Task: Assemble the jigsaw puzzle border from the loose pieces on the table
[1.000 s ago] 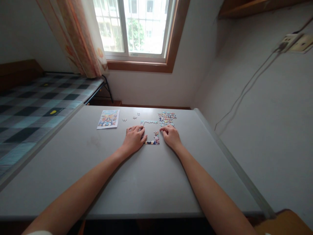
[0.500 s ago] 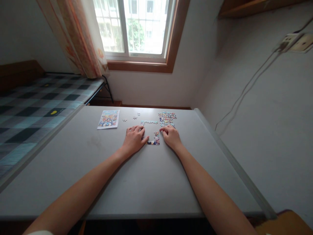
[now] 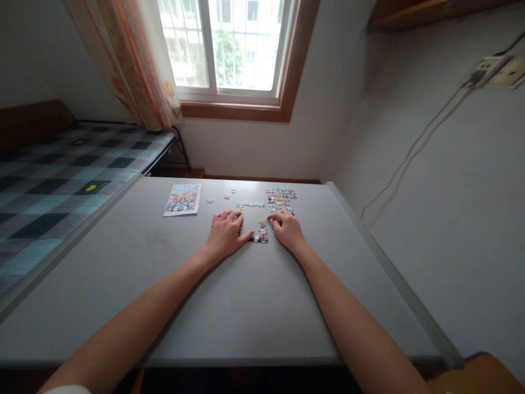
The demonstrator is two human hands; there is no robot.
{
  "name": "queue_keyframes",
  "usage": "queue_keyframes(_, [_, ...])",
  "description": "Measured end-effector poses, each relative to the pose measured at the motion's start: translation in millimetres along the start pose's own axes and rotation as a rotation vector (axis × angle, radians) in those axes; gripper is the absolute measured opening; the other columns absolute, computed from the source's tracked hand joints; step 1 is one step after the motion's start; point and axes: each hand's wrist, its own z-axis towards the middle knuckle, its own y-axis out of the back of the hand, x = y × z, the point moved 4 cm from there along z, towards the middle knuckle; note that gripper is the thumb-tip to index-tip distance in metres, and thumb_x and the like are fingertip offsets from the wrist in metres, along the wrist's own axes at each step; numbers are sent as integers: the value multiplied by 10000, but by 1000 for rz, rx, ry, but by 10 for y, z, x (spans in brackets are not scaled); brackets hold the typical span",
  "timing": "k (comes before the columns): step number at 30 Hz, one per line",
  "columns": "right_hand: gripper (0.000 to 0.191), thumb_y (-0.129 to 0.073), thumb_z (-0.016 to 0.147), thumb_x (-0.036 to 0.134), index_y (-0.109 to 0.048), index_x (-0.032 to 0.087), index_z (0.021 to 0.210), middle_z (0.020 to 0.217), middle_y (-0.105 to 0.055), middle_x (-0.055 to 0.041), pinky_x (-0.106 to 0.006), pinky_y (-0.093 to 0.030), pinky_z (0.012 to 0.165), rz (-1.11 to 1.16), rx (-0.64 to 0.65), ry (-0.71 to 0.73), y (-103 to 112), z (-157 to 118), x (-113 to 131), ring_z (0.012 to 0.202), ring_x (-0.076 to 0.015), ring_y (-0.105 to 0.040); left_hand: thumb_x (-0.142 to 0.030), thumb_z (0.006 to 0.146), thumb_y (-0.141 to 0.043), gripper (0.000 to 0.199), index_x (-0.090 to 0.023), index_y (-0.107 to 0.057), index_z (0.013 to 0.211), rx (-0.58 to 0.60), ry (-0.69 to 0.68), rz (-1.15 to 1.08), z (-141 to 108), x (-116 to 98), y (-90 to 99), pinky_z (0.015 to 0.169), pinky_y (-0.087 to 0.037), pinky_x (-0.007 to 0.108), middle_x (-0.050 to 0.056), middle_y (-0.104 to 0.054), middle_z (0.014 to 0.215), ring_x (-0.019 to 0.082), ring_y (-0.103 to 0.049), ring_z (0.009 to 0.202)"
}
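Observation:
A partly joined jigsaw puzzle (image 3: 263, 235) lies on the grey-white table, its border pieces forming a frame with an open middle. My left hand (image 3: 226, 232) rests flat over its left side, fingers spread and the thumb reaching across the lower edge; it covers part of the border. To the right of the frame is my right hand (image 3: 287, 229), resting on the table with its fingers curled and thumb and index finger together. Whatever sits between those fingertips is too small to make out. Just beyond it, loose puzzle pieces (image 3: 281, 196) are spread in a heap.
A printed reference picture (image 3: 182, 200) lies at the far left of the table (image 3: 246, 306). A few single puzzle pieces (image 3: 227, 197) lie between it and the heap. A bed (image 3: 94, 164) stands on the left; a wall with a cable (image 3: 404, 158) is on the right.
My left thumb has slid slightly to the right along the lower edge of the puzzle. My right hand stays in the same place.

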Motion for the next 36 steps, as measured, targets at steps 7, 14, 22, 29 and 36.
queue_keyframes(7, [284,-446,830,155,-713,234,886,921,-631,-37,-305,-381,824,-9,13,-8,6,-2,16,821,-166,-556,-537,830,-536,438,-206,-612,1107,-12,-9,-4,4,4,-2,938,-330,432,101,-566,1258,287,-451,1165])
queue_keyframes(14, [285,-444,831,162,-713,234,891,922,-629,-37,-306,-377,825,-10,14,-16,13,-4,19,828,-167,-555,-541,834,-529,442,-216,-606,1124,-7,-4,-6,-1,6,-8,940,-327,423,98,-560,1265,283,-450,1167])
queue_keyframes(22, [282,-448,829,160,-715,233,885,919,-631,-39,-302,-381,827,-3,16,-11,13,-3,15,818,-166,-552,-537,884,-447,429,-210,-626,1096,-11,-5,8,3,-8,12,929,-340,427,96,-578,1246,277,-467,1149])
queue_keyframes(29, [285,-448,829,156,-716,231,889,927,-632,-43,-301,-382,825,-1,13,-4,11,-3,12,833,-168,-553,-492,914,-418,367,-236,-660,1017,-10,31,-22,1,-29,35,935,-334,434,72,-605,1215,264,-475,1135])
queue_keyframes(36, [281,-445,836,162,-713,232,886,930,-635,-40,-308,-378,837,-2,17,-12,16,-7,14,850,-173,-557,-399,937,-377,360,-235,-630,1133,-135,106,-1,58,194,97,1039,-252,455,63,-589,1250,266,-371,1271])
